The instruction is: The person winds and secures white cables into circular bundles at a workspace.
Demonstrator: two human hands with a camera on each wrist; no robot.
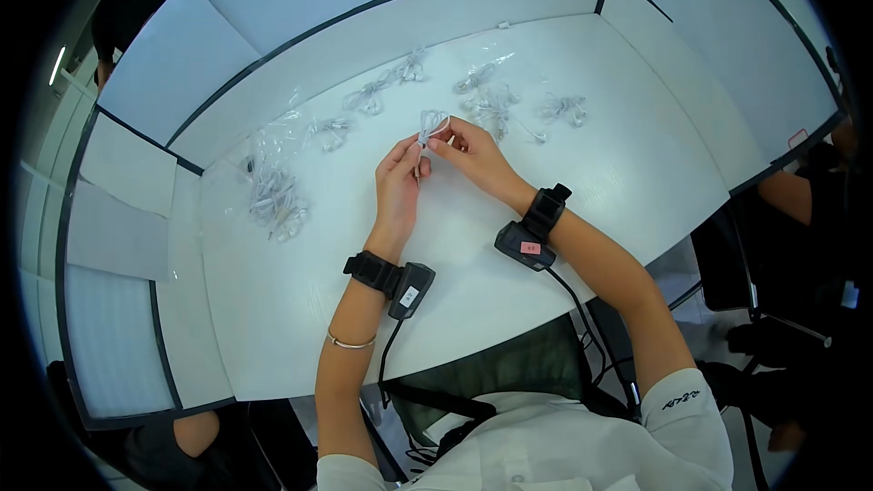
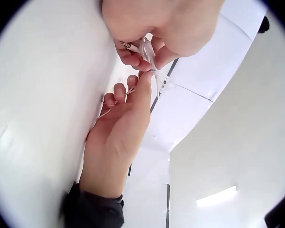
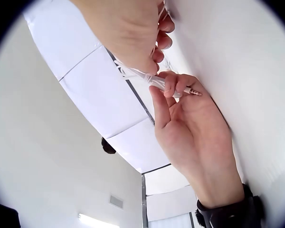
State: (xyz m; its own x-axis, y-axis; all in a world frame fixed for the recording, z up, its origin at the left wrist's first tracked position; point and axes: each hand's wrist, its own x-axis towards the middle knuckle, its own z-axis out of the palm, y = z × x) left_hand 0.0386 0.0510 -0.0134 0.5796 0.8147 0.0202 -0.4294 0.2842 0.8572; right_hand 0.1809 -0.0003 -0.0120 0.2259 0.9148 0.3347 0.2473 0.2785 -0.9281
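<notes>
A white earphone cable (image 1: pixel 431 124), wound into a small looped bundle, is held between both hands just over the table. My left hand (image 1: pixel 396 189) pinches the lower end of the bundle between thumb and fingers. The metal jack plug (image 3: pixel 194 91) sticks out past those fingers in the right wrist view. My right hand (image 1: pixel 479 162) has its thumb at the wound middle of the bundle, and a loose white strand (image 2: pixel 104 113) runs across its curled fingers. Loops stick out beyond the fingertips in the head view.
Several similar cable bundles lie on the white table (image 1: pixel 546 218): a pile (image 1: pixel 277 195) at the left, others (image 1: pixel 368 98) at the back, a group (image 1: pixel 491 105) beyond the hands and one (image 1: pixel 564 109) to the right. Low white partitions (image 1: pixel 400 23) border the table.
</notes>
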